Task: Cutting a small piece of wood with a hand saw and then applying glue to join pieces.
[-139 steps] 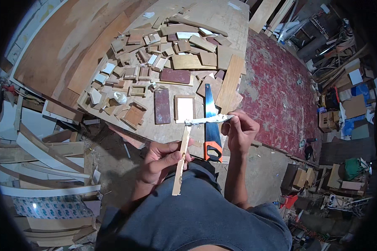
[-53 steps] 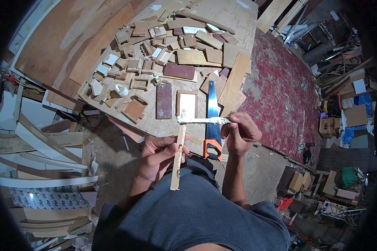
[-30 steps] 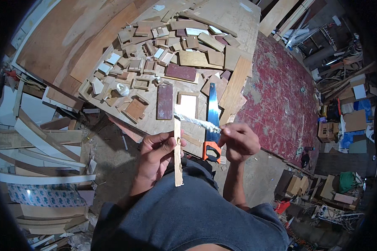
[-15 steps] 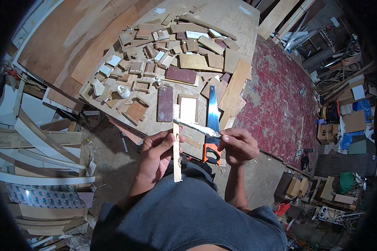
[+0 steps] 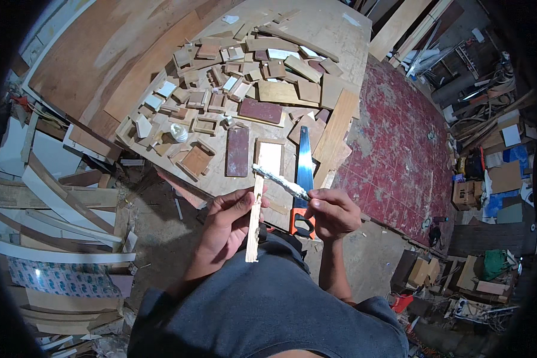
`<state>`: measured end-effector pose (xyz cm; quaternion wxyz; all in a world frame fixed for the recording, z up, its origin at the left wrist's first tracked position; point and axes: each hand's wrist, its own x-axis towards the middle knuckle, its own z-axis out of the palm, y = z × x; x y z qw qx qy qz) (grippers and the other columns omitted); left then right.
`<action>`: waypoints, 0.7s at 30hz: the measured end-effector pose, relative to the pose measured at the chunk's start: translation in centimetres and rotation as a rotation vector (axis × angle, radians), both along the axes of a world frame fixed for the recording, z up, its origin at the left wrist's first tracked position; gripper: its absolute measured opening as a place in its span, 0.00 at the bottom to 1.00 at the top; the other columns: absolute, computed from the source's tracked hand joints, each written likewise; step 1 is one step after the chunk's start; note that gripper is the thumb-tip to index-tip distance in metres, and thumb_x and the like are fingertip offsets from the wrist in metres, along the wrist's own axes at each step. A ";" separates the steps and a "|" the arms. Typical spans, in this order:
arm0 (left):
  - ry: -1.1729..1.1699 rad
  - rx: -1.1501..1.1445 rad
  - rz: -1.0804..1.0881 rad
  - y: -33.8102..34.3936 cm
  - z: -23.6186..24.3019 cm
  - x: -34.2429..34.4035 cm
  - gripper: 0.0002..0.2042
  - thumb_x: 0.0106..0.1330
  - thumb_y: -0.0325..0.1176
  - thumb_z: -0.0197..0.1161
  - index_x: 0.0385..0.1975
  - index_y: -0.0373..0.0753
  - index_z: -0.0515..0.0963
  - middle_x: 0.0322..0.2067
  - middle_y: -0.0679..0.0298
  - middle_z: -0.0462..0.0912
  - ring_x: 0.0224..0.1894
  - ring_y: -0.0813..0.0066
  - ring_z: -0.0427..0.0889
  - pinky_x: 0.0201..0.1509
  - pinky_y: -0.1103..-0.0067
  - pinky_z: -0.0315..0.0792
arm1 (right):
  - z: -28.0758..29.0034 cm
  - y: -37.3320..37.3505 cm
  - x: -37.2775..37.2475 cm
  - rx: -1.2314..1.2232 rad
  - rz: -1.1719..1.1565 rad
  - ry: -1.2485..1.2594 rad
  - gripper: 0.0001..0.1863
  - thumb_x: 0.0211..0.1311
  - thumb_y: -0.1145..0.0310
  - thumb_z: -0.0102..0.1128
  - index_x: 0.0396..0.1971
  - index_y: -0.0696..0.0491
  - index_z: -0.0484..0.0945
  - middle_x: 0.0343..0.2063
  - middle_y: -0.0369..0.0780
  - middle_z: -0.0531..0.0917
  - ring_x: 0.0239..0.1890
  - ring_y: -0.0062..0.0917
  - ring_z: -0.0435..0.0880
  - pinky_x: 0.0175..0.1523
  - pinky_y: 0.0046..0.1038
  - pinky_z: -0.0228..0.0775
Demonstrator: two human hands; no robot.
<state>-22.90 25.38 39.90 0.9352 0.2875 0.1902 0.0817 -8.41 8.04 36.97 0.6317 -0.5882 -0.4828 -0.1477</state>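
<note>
My left hand [image 5: 224, 227] is closed on a narrow, pale wooden strip [image 5: 253, 235] with rough, splintered edges, held lengthwise over the table's near edge. Between the fingertips of my right hand [image 5: 335, 215] is a thin stick [image 5: 283, 182] smeared with a white, paste-like coating. Its far tip meets the upper end of the strip. Under the stick, on the table, lies a small wooden frame with a white panel [image 5: 270, 154]. A handsaw [image 5: 305, 158] with an orange and black handle rests close to my right hand.
Many small wooden boxes and offcuts cover the table [image 5: 334, 30]. A dark red board [image 5: 237, 152] lies left of the frame, near a small clear container with white contents [image 5: 178, 133]. Boards are stacked at the left; a red tiled surface [image 5: 394, 155] spreads to the right.
The coated stick's tip has shifted slightly right and tilts a little more steeply. The strip now leans slightly, and my right hand has come a bit lower and left.
</note>
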 end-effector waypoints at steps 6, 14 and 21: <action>0.001 -0.108 0.008 0.1 -0.1 0.1 0.14 0.69 0.34 0.60 0.49 0.32 0.78 0.35 0.59 0.84 0.31 0.78 0.82 0.36 0.82 0.78 | 0.6 -0.1 -0.6 -0.003 -0.064 -0.060 0.07 0.51 0.81 0.67 0.31 0.55 0.86 0.28 0.45 0.86 0.28 0.28 0.87 0.28 0.22 0.81; -0.017 -0.126 0.009 -0.2 -0.6 0.2 0.14 0.69 0.34 0.60 0.48 0.33 0.79 0.34 0.59 0.84 0.30 0.78 0.82 0.37 0.82 0.78 | -0.5 -1.7 -0.2 0.099 -0.001 0.005 0.12 0.59 0.69 0.67 0.33 0.64 0.82 0.32 0.51 0.82 0.22 0.28 0.84 0.26 0.24 0.81; -0.047 -0.034 -0.065 -0.4 -0.4 0.2 0.15 0.68 0.33 0.61 0.49 0.30 0.78 0.34 0.59 0.84 0.29 0.78 0.81 0.36 0.83 0.76 | -0.9 -1.3 1.3 0.045 0.034 -0.067 0.21 0.61 0.58 0.66 0.35 0.66 0.82 0.35 0.52 0.81 0.23 0.28 0.84 0.24 0.24 0.79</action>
